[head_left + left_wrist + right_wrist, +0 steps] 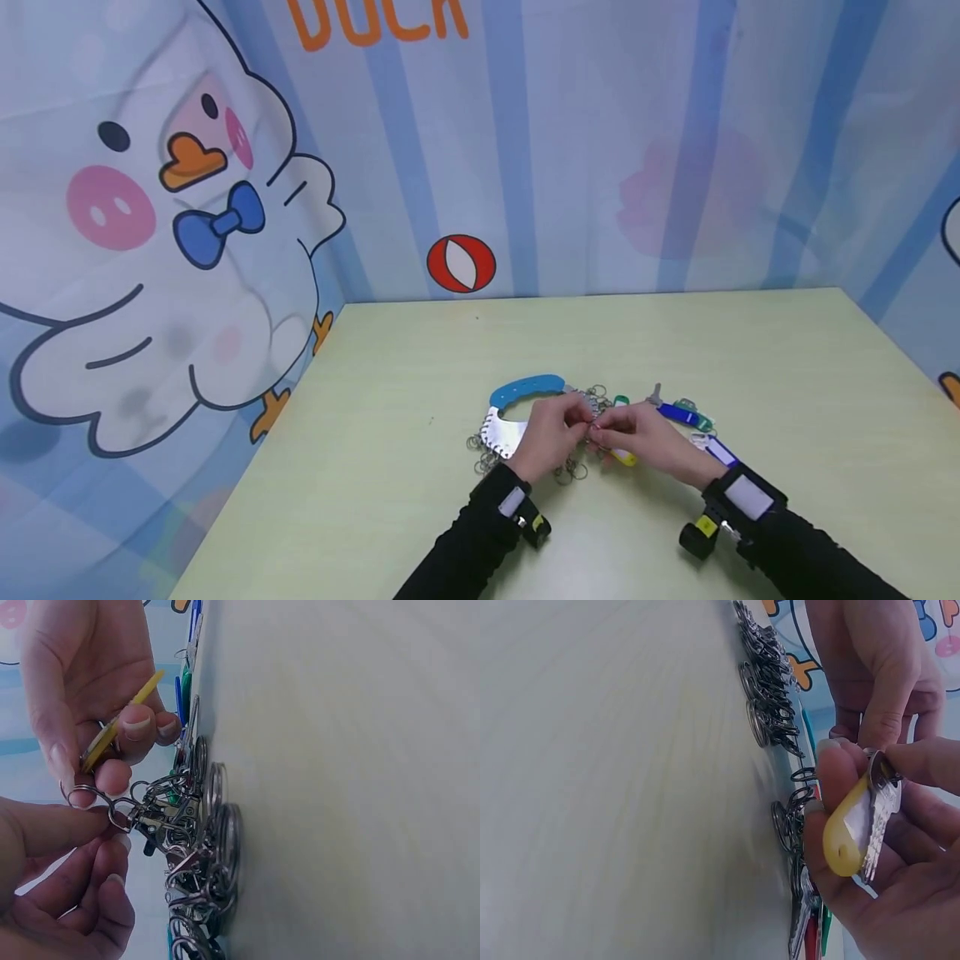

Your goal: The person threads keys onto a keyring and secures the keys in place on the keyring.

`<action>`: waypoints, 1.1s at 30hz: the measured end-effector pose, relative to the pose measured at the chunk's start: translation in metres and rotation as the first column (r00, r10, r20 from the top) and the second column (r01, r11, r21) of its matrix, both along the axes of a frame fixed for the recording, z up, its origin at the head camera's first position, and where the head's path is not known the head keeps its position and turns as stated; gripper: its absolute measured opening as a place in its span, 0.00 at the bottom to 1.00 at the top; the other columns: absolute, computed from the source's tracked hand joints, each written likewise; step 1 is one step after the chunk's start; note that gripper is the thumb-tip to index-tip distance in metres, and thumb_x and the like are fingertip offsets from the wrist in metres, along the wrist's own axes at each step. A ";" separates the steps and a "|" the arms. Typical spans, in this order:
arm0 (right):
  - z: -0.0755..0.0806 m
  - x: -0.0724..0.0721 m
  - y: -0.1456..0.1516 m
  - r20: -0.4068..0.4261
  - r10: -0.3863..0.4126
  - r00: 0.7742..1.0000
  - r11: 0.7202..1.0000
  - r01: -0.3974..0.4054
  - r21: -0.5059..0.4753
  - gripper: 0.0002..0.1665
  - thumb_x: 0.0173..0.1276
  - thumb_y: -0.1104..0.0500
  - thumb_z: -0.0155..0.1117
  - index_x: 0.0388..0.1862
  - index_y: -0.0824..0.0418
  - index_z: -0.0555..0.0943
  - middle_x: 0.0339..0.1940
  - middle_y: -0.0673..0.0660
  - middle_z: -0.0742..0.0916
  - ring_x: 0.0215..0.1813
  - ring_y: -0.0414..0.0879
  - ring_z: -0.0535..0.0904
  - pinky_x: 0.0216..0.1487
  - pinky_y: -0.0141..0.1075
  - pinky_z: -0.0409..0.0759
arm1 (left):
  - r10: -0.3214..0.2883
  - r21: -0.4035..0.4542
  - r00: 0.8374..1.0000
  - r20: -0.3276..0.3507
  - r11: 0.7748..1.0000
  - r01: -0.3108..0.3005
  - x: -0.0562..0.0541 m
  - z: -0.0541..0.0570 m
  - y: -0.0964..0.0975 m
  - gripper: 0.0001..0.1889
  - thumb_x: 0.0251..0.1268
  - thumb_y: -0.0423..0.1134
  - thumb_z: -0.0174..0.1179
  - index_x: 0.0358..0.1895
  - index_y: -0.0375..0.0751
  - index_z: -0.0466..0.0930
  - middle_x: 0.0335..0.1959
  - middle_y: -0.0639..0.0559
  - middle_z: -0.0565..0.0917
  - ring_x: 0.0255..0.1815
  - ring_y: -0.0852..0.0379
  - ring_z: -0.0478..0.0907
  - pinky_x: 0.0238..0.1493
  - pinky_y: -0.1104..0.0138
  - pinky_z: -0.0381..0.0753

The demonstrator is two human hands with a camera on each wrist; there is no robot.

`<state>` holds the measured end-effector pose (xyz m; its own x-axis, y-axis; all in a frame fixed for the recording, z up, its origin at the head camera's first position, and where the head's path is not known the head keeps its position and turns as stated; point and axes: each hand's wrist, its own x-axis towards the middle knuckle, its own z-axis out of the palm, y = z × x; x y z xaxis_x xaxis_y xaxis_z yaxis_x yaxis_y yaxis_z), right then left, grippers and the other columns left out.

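A key holder with a blue handle (527, 387) and a silver plate (501, 433) lies on the table, fringed with metal snap hooks (161, 821) and rings. At its right side, my left hand (549, 435) pinches a small metal ring (118, 817) on one of the hooks between thumb and finger. My right hand (651, 435) holds a silver key (876, 838) with a yellow tag (843, 844) in its curled fingers. Its thumb and fingertip are on a split ring (94, 789), right against the left fingertips.
Right of the hands lie more keys with tags: a blue tag (678, 415), a green tag (703, 421) and another blue-edged tag (722, 451). The pale table (360, 467) meets a cartoon-printed backdrop (585, 167) at the back and left.
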<state>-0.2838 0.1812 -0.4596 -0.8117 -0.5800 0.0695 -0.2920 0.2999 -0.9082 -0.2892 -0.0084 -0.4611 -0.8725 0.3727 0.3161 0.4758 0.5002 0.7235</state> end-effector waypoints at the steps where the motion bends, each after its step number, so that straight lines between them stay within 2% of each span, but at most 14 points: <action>1: 0.000 0.000 0.000 -0.002 -0.003 1.000 1.000 0.003 0.003 0.15 0.71 0.59 0.58 0.48 0.69 0.81 0.41 0.68 0.87 0.36 0.48 0.85 0.42 0.29 0.79 | 0.000 0.000 1.000 0.000 1.000 0.000 -0.001 0.000 0.000 0.06 0.57 0.25 0.62 0.32 0.41 0.81 0.29 0.51 0.85 0.30 0.69 0.75 0.33 0.80 0.73; 10: 0.000 0.000 0.000 -0.016 -0.010 1.000 1.000 0.010 0.000 0.15 0.70 0.60 0.59 0.48 0.69 0.82 0.41 0.69 0.87 0.35 0.45 0.84 0.39 0.29 0.78 | -0.003 0.011 1.000 0.009 1.000 0.003 -0.003 0.001 0.000 0.06 0.58 0.25 0.62 0.30 0.40 0.81 0.27 0.48 0.86 0.28 0.67 0.75 0.32 0.79 0.73; 14: -0.003 -0.001 -0.002 -0.050 -0.015 0.999 1.000 0.015 -0.003 0.13 0.69 0.62 0.60 0.47 0.69 0.82 0.41 0.68 0.87 0.34 0.43 0.85 0.39 0.28 0.80 | 0.000 -0.008 1.000 -0.008 1.000 0.000 -0.001 0.003 0.001 0.06 0.57 0.25 0.62 0.29 0.40 0.81 0.27 0.48 0.86 0.27 0.67 0.74 0.31 0.79 0.72; 17: -0.005 0.000 -0.003 -0.083 -0.030 0.996 1.000 0.031 0.006 0.11 0.69 0.62 0.60 0.44 0.69 0.82 0.39 0.67 0.88 0.32 0.42 0.84 0.35 0.27 0.79 | 0.009 -0.021 1.000 -0.020 1.000 -0.010 0.000 0.003 0.001 0.06 0.57 0.24 0.63 0.29 0.39 0.81 0.26 0.48 0.86 0.27 0.68 0.74 0.31 0.80 0.72; 23: -0.001 0.000 -0.005 -0.152 -0.091 0.984 0.995 0.095 0.015 0.08 0.67 0.64 0.61 0.40 0.68 0.83 0.34 0.65 0.88 0.29 0.44 0.84 0.29 0.27 0.77 | 0.042 -0.027 0.998 -0.038 0.999 -0.043 -0.002 0.008 0.004 0.06 0.56 0.25 0.63 0.29 0.40 0.83 0.26 0.50 0.86 0.26 0.70 0.74 0.29 0.80 0.71; 27: 0.001 0.002 -0.005 -0.196 -0.115 0.974 0.993 0.120 0.012 0.07 0.66 0.67 0.61 0.40 0.69 0.81 0.35 0.65 0.88 0.31 0.45 0.85 0.31 0.29 0.80 | 0.063 -0.004 0.998 -0.025 0.998 -0.063 -0.002 0.008 0.005 0.06 0.55 0.24 0.63 0.28 0.39 0.83 0.25 0.50 0.85 0.25 0.70 0.73 0.28 0.80 0.71; 33: 0.001 0.006 -0.007 -0.231 -0.085 0.969 0.996 0.080 -0.031 0.06 0.67 0.68 0.59 0.40 0.69 0.72 0.34 0.67 0.89 0.31 0.48 0.87 0.32 0.29 0.80 | 0.073 -0.009 0.997 -0.013 0.997 -0.073 -0.001 0.006 0.005 0.05 0.55 0.25 0.63 0.28 0.38 0.82 0.24 0.50 0.85 0.24 0.71 0.72 0.26 0.80 0.70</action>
